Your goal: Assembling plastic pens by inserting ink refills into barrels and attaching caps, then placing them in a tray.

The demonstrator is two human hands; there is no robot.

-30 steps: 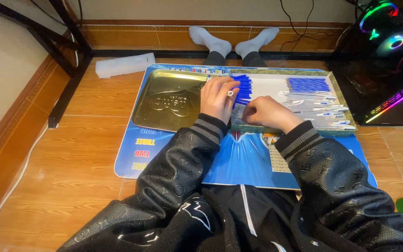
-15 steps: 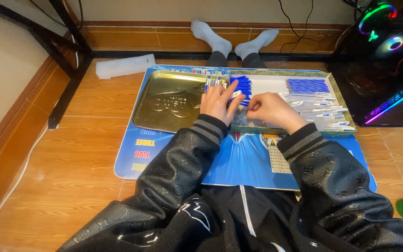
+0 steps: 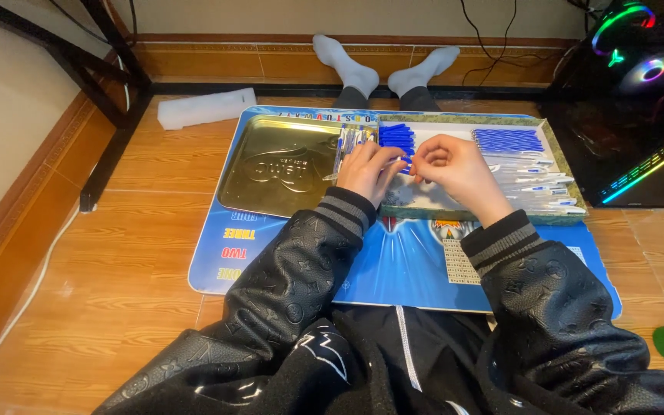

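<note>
Centrally, above the box's (image 3: 424, 211) near edge, left hand (image 3: 366, 170) & right hand (image 3: 455, 170) meet, fingers pinched shut on one thin pen (image 3: 363, 166), held level btwn them; blue caps (image 3: 397, 138) sit at far edge.

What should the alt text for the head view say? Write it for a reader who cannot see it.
A person sitting on a wooden floor holds a thin clear pen barrel between the left hand and right hand, above a shallow tray of blue pen parts. A gold metal tin lid lies left of it on a blue mat.
</note>
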